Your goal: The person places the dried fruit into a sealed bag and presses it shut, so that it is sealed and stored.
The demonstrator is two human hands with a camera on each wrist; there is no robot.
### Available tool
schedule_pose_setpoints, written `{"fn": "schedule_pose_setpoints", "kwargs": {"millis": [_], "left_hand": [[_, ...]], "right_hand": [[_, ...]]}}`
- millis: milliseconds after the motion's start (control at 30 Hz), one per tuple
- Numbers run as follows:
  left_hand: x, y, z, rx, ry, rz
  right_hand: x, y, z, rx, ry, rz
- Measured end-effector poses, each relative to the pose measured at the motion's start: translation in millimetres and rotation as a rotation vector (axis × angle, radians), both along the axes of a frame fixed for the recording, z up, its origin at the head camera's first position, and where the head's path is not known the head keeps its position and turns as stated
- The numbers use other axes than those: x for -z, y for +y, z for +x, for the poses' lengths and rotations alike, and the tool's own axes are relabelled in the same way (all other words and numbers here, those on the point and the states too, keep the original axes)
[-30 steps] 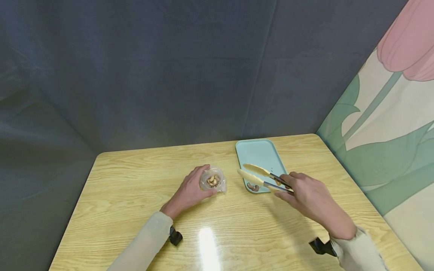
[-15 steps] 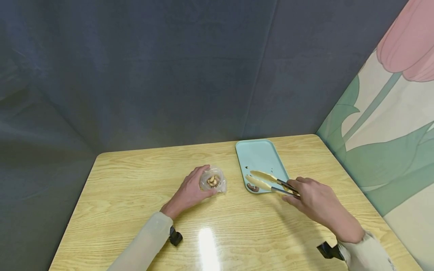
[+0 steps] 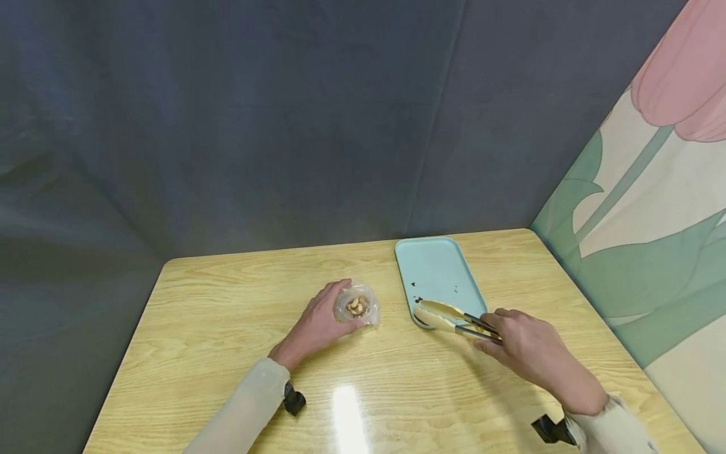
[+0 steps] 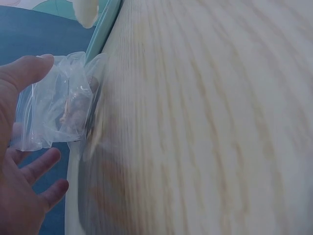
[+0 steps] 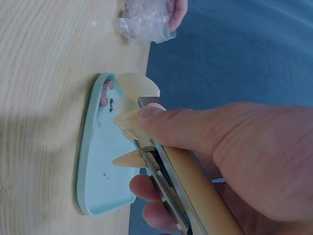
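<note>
My left hand (image 3: pixel 317 325) holds a clear plastic bag (image 4: pixel 54 105) upright on the table, thumb and fingers around its sides. Pale cashews (image 3: pixel 357 307) lie at the bottom of the bag. In my right hand (image 3: pixel 530 353) is a pair of tongs (image 3: pixel 439 313) with cream tips and metal arms. Its tips stand apart over the near left corner of a light blue tray (image 3: pixel 433 258). Reddish-brown nuts (image 5: pixel 106 93) lie in that corner, mostly hidden by the tongs in the head view.
Dark crumbs (image 3: pixel 413 284) are scattered on the tray. The wood-grain table (image 3: pixel 227 302) ends at a dark curtain (image 3: pixel 283 126) behind, and a flower-patterned cloth (image 3: pixel 652 208) hangs on the right. The tray sits right of the bag.
The tongs have moved down and slightly right, from above the tray's left edge to its near left corner over the brown nuts. The left hand and bag have stayed in place.
</note>
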State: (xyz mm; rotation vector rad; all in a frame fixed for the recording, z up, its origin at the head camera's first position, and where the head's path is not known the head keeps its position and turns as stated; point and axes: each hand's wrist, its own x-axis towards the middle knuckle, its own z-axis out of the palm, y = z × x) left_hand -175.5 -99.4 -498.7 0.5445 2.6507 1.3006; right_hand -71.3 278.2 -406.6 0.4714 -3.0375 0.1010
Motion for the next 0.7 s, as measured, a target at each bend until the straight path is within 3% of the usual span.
{"fn": "schedule_pose_setpoints", "kwargs": {"millis": [367, 700], "left_hand": [[-1.0, -0.6, 0.5, -0.004, -0.002, 0.017], [0.4, -0.5, 0.0, -0.003, 0.001, 0.014]], "right_hand": [[9.3, 1.7, -4.8, -0.005, 0.005, 0.000], [8.5, -0.9, -8.9, -0.011, 0.007, 0.011]]}}
